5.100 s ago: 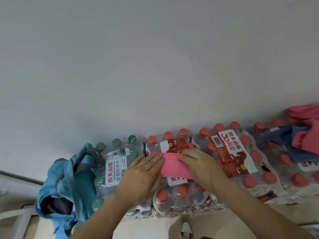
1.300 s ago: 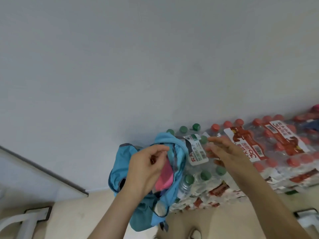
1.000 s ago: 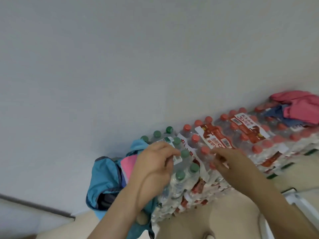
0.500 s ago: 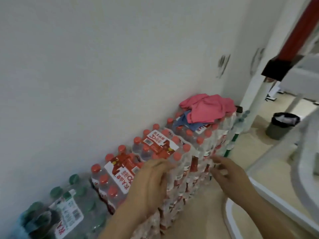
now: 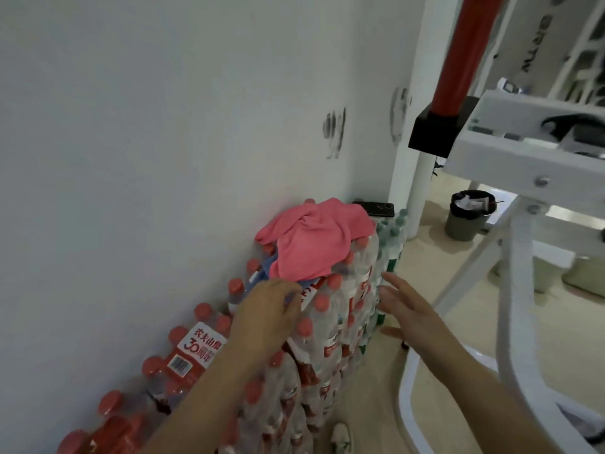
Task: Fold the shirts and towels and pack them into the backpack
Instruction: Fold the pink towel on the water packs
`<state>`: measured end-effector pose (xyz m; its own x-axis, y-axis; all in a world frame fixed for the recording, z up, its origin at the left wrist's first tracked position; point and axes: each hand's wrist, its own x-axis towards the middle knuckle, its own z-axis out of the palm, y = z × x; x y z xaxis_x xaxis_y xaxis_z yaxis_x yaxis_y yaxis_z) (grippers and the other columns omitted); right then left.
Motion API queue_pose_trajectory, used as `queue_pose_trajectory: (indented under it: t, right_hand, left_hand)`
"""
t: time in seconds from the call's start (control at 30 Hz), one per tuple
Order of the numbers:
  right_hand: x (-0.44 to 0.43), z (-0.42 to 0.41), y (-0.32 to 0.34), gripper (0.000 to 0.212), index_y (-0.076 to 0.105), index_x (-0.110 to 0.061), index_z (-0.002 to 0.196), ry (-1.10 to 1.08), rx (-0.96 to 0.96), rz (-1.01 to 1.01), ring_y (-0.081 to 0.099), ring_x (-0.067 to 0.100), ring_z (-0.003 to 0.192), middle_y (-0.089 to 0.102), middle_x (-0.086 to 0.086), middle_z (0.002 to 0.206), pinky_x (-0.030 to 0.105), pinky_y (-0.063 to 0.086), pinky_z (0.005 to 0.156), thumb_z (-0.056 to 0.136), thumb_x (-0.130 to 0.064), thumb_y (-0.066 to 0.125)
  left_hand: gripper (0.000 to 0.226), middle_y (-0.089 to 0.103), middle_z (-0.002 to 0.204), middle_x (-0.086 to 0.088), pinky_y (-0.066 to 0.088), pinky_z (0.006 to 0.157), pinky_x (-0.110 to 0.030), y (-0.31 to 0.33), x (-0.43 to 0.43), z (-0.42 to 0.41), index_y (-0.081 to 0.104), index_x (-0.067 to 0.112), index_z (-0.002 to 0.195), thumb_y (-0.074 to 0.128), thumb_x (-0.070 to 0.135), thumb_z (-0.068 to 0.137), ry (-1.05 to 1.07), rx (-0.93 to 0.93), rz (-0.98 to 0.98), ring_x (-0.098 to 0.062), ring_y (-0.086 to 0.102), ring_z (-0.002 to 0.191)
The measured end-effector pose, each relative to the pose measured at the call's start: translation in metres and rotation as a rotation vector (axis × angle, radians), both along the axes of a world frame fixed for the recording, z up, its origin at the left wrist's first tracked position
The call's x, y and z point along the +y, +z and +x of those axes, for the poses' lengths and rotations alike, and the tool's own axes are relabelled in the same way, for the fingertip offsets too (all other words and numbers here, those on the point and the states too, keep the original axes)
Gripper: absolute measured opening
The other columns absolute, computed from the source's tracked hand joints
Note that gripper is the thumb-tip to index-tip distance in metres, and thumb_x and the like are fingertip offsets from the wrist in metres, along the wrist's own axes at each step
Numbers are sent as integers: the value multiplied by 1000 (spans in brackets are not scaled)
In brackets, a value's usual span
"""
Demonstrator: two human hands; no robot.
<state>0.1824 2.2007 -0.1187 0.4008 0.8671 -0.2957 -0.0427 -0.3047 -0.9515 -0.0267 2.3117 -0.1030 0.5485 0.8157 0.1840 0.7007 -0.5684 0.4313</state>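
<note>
At six o'clock, lowest in view, a shoe stands on the floor by the foot of the packs of red-capped bottles. The packs run along the wall from seven o'clock up toward the centre. A white label lies on a pack at eight o'clock.

The left hand lies on top of the packs just below centre, its fingers bent down at the near edge of the blue cloth. Whether it grasps that cloth or only touches it, I cannot tell. The right hand hangs in the air off the packs' three o'clock side, released, fingers straight and spread, holding nothing.

Beyond the left hand, at its one o'clock, the pink cloth sits crumpled on the bottle caps and covers most of the blue cloth. Green-capped bottles stand just beside it at three o'clock, and a black phone lies just behind it at one o'clock.

Farther off, at two o'clock, are a bin, a white frame and a red pole.
</note>
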Motion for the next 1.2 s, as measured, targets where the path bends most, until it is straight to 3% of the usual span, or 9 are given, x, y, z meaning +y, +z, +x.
queue_pose_trajectory:
  t: [0.2,0.37,0.5,0.67,0.77,0.87,0.93,1.07,1.2]
  right_hand:
    - [78,24,-4,53,35,-52,137,35,45,-59,53,13,118,47,-6,140,34,53,87,87,-55,53]
    - [138,38,-11,72,17,-55,140,174,-99,-88,43,10,123,33,-20,139,35,46,94,88,-37,64]
    - [173,49,-23,84,14,-44,146,249,-530,-59,38,18,133,30,-4,152,32,38,104,85,-24,68]
    - [214,61,-17,83,24,-53,142,197,-299,-118,42,25,130,23,-5,154,45,47,100,74,-48,72]
    - [230,64,-6,87,30,-55,138,315,-327,-120,37,20,132,30,-8,149,47,41,106,64,-56,76]
    - [244,64,3,44,62,-31,121,424,-354,13,50,18,119,53,-3,126,45,41,105,79,-32,75]
    - [249,66,14,15,71,-20,101,337,-167,43,59,22,107,64,3,106,48,47,98,87,-19,66]
    - [262,94,39,22,66,-15,103,198,486,-53,67,21,87,71,8,94,42,57,78,95,-17,47]
    - [275,123,57,20,58,-13,97,133,666,-56,63,18,62,64,8,76,29,55,51,94,-23,41]
  left_hand:
    - [31,60,106,7,41,75,-29,-54,95,59,64,22,103,51,44,86,-25,219,2,-14,54,95]
    - [25,60,108,2,40,82,-30,-53,128,91,61,21,107,43,33,96,-23,286,47,-19,54,100]
    - [20,61,78,-2,35,61,-26,-34,152,91,56,13,86,45,25,98,85,-256,-322,-13,52,70]
    - [18,53,68,-9,41,55,-28,18,173,99,56,12,89,44,20,100,130,-733,-646,-18,47,61]
    - [12,64,92,-28,50,71,-43,40,180,102,61,11,91,56,21,95,55,-897,-766,-33,58,77]
    - [12,65,109,-25,48,90,-55,55,182,103,69,14,88,70,13,76,-16,-949,-869,-42,62,100]
    - [29,71,98,-13,54,82,-42,63,180,101,73,21,86,69,-3,69,-80,-910,-863,-28,66,91]
    - [54,69,93,8,48,67,-18,68,175,90,70,29,93,58,-17,68,9,-567,-557,-9,61,79]
    - [31,62,82,10,43,67,-27,52,173,79,65,24,87,53,0,71,237,-43,-129,-10,54,72]
